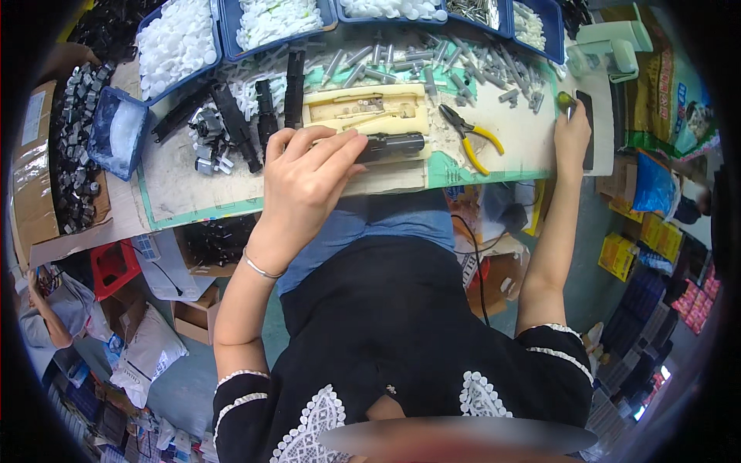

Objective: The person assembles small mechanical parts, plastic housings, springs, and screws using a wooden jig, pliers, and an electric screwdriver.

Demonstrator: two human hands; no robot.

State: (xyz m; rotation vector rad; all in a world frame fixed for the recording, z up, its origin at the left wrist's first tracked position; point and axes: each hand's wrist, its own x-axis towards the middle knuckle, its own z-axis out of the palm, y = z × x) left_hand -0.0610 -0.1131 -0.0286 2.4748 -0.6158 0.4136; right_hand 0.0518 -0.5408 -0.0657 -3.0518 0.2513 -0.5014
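Observation:
My left hand [307, 171] is closed over a black, tube-like plastic housing [395, 145], fingers pressed together on its left part, which they hide. The housing lies along the near side of a cream-coloured fixture block [367, 96]; the block's upper recess holds small pieces. Far over at the table's right end, my right hand [572, 137] is closed on a small tool with a rounded yellow-green handle [566, 100]; its exact kind is hard to make out. Between the hands lie pliers [470, 137] with yellow grips, jaws pointing to the upper left.
Blue bins [179, 48] of white parts line the table's far edge. Grey tubes [417, 62] are scattered behind the fixture. Several long black housings [235, 127] lie left of it, near grey pieces [210, 139]. A dark flat object [590, 133] lies beside my right hand.

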